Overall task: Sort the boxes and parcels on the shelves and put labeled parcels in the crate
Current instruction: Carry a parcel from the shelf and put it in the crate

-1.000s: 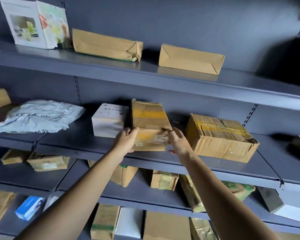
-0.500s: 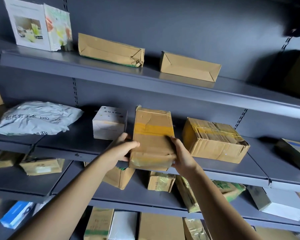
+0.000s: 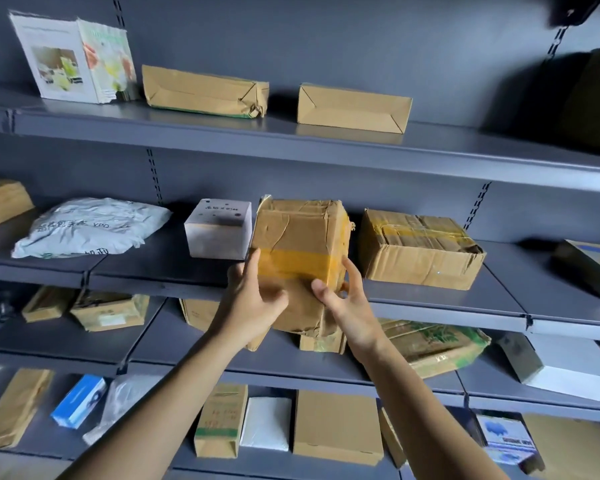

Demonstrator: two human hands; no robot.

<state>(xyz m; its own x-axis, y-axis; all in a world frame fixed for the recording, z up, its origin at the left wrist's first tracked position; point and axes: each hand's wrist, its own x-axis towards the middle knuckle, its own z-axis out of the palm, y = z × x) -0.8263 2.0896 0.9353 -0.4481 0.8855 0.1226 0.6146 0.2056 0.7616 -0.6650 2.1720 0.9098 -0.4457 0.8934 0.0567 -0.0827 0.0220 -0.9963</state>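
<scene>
Far to the left of the fingers, a grey plastic bag (image 3: 90, 226) lies flat on the middle shelf (image 3: 430, 303). Closer in, just left of the fingers and a bit higher, a small white box (image 3: 219, 233) sits on the same shelf.

The left hand (image 3: 253, 306) holds the left side of a brown box (image 3: 302, 244). Its fingers are bent round the edge and the front of the box.

The brown box is up in the air between the two hands, in front of the edge of the middle shelf. It stands tall. A wide yellow tape band runs across it, just above the fingers. Its top is right beside the white box, but I cannot tell if they touch. Its bottom end is crumpled and hangs lower than the shelf edge.

The right hand (image 3: 352, 306) holds the right side of the brown box. The thumb lies on the front and the other fingers wrap round the side.

Just right of those fingers, a bigger taped box (image 3: 420, 258) sits on the middle shelf. Far to the right lies a dark box (image 3: 586, 268).

High above the fingers, two flat brown boxes (image 3: 205, 90) lie apart on the top shelf (image 3: 291, 140).
</scene>
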